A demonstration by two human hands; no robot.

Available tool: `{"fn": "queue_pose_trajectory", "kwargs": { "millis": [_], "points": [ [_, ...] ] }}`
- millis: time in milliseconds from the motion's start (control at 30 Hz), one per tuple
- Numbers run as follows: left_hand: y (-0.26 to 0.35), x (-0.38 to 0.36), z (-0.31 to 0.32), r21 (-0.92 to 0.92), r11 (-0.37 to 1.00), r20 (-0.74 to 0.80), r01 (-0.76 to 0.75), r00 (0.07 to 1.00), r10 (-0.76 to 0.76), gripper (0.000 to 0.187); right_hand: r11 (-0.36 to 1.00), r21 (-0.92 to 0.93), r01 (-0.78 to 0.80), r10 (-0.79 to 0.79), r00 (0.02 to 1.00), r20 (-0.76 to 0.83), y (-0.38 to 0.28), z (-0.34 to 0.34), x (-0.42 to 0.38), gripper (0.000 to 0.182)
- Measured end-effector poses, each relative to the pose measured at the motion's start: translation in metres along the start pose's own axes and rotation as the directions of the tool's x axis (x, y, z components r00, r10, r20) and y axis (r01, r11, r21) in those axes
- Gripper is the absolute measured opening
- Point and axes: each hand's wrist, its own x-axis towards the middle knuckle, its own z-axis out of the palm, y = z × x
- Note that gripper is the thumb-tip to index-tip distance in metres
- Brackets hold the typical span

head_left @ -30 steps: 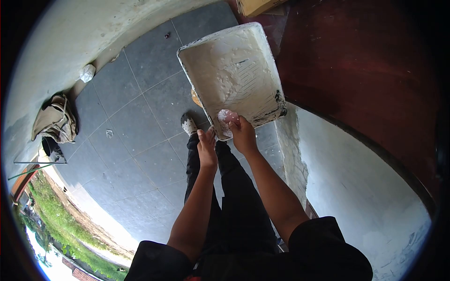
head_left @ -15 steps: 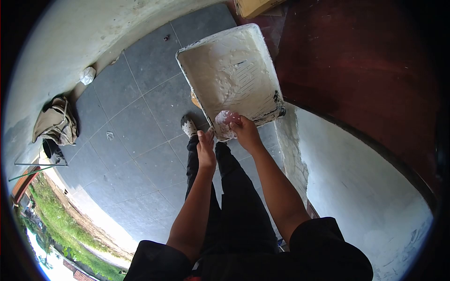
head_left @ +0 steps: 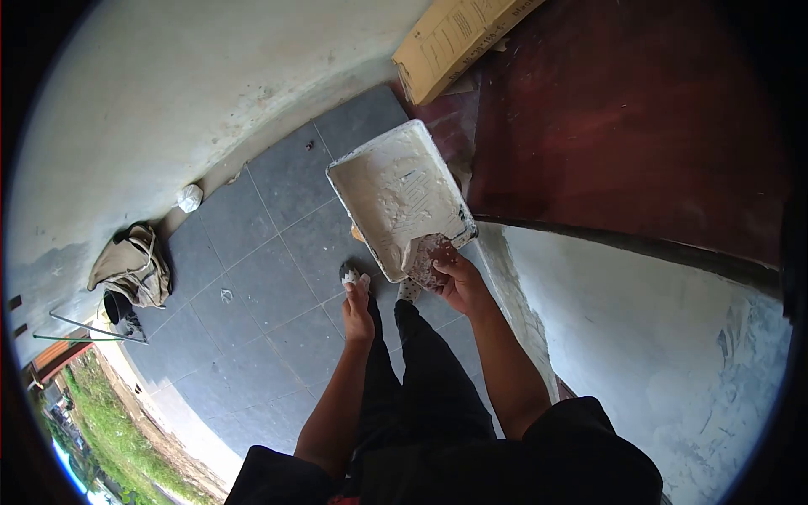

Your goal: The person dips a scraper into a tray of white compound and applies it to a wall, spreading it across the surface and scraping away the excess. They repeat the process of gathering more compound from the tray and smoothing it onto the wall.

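My right hand (head_left: 459,282) grips a reddish-brown flat piece (head_left: 432,261) speckled with white, thumb on top. That piece overlaps the near right corner of a paint tray (head_left: 358,198). The tray is coated in cream-white paste with ridges showing through, and its rim has dark smudges at the right corner. My left hand (head_left: 358,313) is open with its fingers stretched out, just below the tray's near left side. White residue shows around its fingertips, and nothing is held in it.
A long cardboard box (head_left: 454,46) lies on a dark red surface (head_left: 623,126) at upper right. A pale wall ledge (head_left: 623,311) runs down the right. Near the left wall are a beige bag (head_left: 130,265) and a white bundle (head_left: 190,198) on grey floor tiles (head_left: 252,286).
The view has tilted, so the tray sits lower and looks smaller, and more of the box shows. My right hand has turned, showing more of the reddish-brown piece. My left hand is farther from the tray.
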Motion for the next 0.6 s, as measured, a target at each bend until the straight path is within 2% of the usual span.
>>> {"fn": "queue_pose_trajectory", "kwargs": {
  "millis": [67, 200, 367, 500, 567, 600],
  "points": [
    [0.025, -0.019, 0.003, 0.02, 0.999, 0.037, -0.045, 0.998, 0.044, 0.091, 0.994, 0.107, 0.013, -0.027, 0.991, 0.128, -0.018, 0.015, -0.029, 0.037],
    [0.077, -0.053, 0.015, 0.019, 0.984, 0.17, -0.177, 0.97, 0.171, 0.089, 0.981, 0.121, 0.151, -0.169, 0.972, 0.161, -0.058, 0.06, -0.107, 0.032],
    [0.138, -0.101, 0.038, -0.021, 0.949, 0.372, -0.313, 0.879, 0.298, 0.085, 0.913, 0.197, 0.359, -0.389, 0.909, 0.15, -0.081, 0.102, -0.197, 0.037],
    [0.175, -0.141, 0.053, -0.072, 0.94, 0.547, -0.334, 0.775, 0.317, 0.081, 0.802, 0.28, 0.528, -0.562, 0.826, 0.052, -0.073, 0.125, -0.254, 0.042],
    [0.193, -0.174, 0.057, -0.06, 0.932, 0.602, -0.357, 0.732, 0.319, 0.067, 0.751, 0.32, 0.577, -0.63, 0.772, 0.086, -0.058, 0.126, -0.275, 0.044],
    [0.201, -0.189, 0.058, -0.054, 0.931, 0.621, -0.362, 0.718, 0.315, 0.067, 0.734, 0.328, 0.594, -0.647, 0.759, 0.074, -0.05, 0.128, -0.283, 0.044]
  ]
}}
